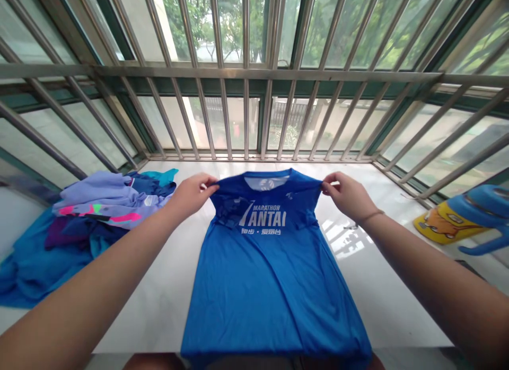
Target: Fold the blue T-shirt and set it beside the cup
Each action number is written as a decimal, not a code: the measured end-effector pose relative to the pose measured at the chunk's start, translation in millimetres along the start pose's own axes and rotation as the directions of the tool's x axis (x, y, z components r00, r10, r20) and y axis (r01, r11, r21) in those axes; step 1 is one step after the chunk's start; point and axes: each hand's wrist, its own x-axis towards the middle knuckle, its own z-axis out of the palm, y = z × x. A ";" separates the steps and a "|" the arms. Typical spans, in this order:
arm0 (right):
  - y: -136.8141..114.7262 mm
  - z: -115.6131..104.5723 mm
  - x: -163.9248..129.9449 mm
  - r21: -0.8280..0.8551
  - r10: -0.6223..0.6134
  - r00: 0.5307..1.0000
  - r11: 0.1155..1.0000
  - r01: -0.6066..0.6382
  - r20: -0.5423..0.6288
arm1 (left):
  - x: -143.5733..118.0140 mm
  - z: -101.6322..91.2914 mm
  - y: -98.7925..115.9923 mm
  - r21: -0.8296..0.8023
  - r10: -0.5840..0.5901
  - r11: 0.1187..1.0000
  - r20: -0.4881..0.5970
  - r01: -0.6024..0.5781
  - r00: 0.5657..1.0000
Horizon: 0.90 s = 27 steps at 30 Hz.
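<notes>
Left hand [193, 192] and right hand [344, 192] each pinch a shoulder of a blue T-shirt [274, 285], apparently sleeves folded, hem toward the person.

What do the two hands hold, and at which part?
Both hold the blue T-shirt at its shoulders: left hand the left shoulder, right hand the right.
</notes>
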 end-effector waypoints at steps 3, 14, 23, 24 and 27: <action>19.0 -12.1 -64.7 -0.097 -0.141 0.983 0.983 0.153 0.121 | -81.4 10.9 -6.7 -0.035 0.146 0.989 0.114 -0.143 0.983; 42.2 -12.5 -115.3 -0.151 -0.170 0.813 0.941 0.301 0.557 | -147.2 35.4 6.6 0.079 0.225 0.957 0.409 -0.280 0.884; 19.8 58.3 -44.0 -0.350 -0.096 0.866 0.888 0.298 0.491 | -36.1 79.7 -9.6 0.276 -0.078 0.961 0.368 -0.028 0.927; 20.3 63.5 -39.5 -0.352 -0.086 0.855 0.887 0.300 0.512 | -29.5 80.5 -12.1 0.260 -0.097 0.966 0.394 -0.009 0.914; 23.4 72.8 -26.9 -0.341 -0.088 0.855 0.892 0.296 0.511 | -16.1 78.7 -19.9 0.231 -0.128 0.972 0.429 0.028 0.894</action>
